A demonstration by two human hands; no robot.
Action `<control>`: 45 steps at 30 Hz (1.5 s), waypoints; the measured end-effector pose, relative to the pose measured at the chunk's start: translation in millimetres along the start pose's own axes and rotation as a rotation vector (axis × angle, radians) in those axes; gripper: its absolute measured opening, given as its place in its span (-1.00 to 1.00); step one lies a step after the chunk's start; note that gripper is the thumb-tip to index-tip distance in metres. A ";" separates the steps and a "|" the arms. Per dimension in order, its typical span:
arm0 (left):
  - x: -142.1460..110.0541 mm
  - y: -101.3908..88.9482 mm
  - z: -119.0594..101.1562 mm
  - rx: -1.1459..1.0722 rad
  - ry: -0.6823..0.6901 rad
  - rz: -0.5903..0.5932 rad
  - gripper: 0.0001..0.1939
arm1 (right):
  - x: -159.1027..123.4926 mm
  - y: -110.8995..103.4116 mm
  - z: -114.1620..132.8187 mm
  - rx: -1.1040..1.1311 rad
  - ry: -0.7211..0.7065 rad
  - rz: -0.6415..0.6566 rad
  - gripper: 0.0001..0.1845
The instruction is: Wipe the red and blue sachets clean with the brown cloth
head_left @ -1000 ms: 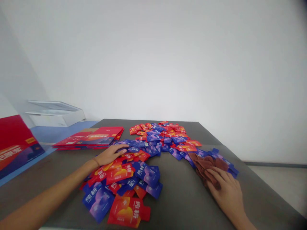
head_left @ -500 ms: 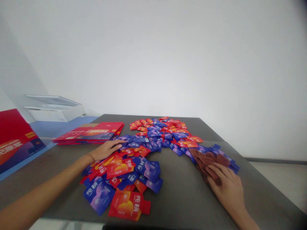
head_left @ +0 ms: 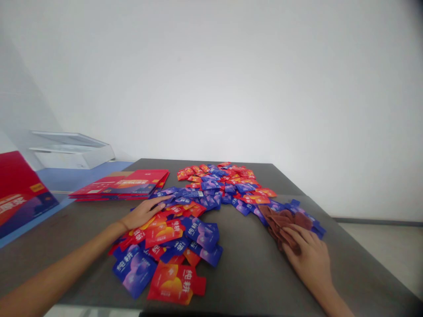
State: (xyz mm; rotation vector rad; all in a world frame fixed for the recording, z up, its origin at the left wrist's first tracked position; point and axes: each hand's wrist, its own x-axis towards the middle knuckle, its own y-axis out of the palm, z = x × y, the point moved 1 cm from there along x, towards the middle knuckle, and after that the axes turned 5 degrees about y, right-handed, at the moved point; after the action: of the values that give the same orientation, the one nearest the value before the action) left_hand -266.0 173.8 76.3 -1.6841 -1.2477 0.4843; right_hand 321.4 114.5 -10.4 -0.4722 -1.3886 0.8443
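Observation:
My left hand point(head_left: 145, 212) lies palm down on the left side of a pile of red and purple sachets point(head_left: 165, 231), fingers stretched out and pointing away from me. Nothing shows in its grasp. On the right, my right hand point(head_left: 309, 251) has its fingers closed over a crumpled brown cloth point(head_left: 280, 224). The cloth rests against several purple sachets point(head_left: 257, 210) at the right end of the spread. A red sachet point(head_left: 175, 281) and a purple sachet point(head_left: 135, 269) lie nearest the table's front edge. My right fingertips are partly hidden in the cloth folds.
More sachets point(head_left: 228, 178) are heaped toward the back of the dark table point(head_left: 244, 259). Flat red printed cartons point(head_left: 122, 184) are stacked at the left. Beyond them are a red box point(head_left: 21, 193) and an open white box point(head_left: 74, 152) on a blue surface. A white wall stands behind.
The whole view has shifted slightly, so things sit a little farther left. Both hands keep nearly the same places, the right still on the cloth.

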 end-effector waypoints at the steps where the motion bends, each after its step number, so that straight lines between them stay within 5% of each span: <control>1: -0.3 0.3 -0.1 -0.008 -0.007 -0.002 -0.27 | -0.1 0.0 0.1 0.002 -0.001 -0.003 -0.62; 16: -3.3 5.2 6.7 -0.016 -0.017 -0.035 -0.27 | 3.1 -5.2 6.9 0.025 -0.005 -0.022 -0.65; 29: 4.7 -9.3 7.0 -0.007 -0.004 -0.006 -0.28 | 2.0 -3.0 6.8 0.032 0.014 0.001 -0.65; 32: 19.7 -20.8 -8.6 0.044 0.014 -0.085 -0.27 | 2.4 -3.3 7.7 0.030 0.013 0.004 -0.65; 34: 30.6 -21.0 -38.7 0.107 0.081 -0.147 -0.29 | 2.6 -3.9 8.5 0.022 0.014 0.000 -0.65; 37: 35.7 9.0 -113.8 0.159 0.296 -0.136 -0.52 | 3.0 -6.0 10.0 0.008 0.012 0.000 -0.66; 41: 12.7 109.8 -216.3 0.286 0.667 -0.067 -0.57 | 4.3 -10.3 12.3 -0.006 0.006 0.010 -0.68; 45: -10.3 214.6 -251.5 0.416 0.964 -0.269 -0.71 | 5.8 -14.2 15.3 -0.014 0.004 0.023 -0.69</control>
State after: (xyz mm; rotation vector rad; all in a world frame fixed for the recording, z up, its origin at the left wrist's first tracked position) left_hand 30.9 44.9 8.4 -1.1178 -0.5748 -0.2278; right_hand 309.8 107.0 6.3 -0.5009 -1.3890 0.8522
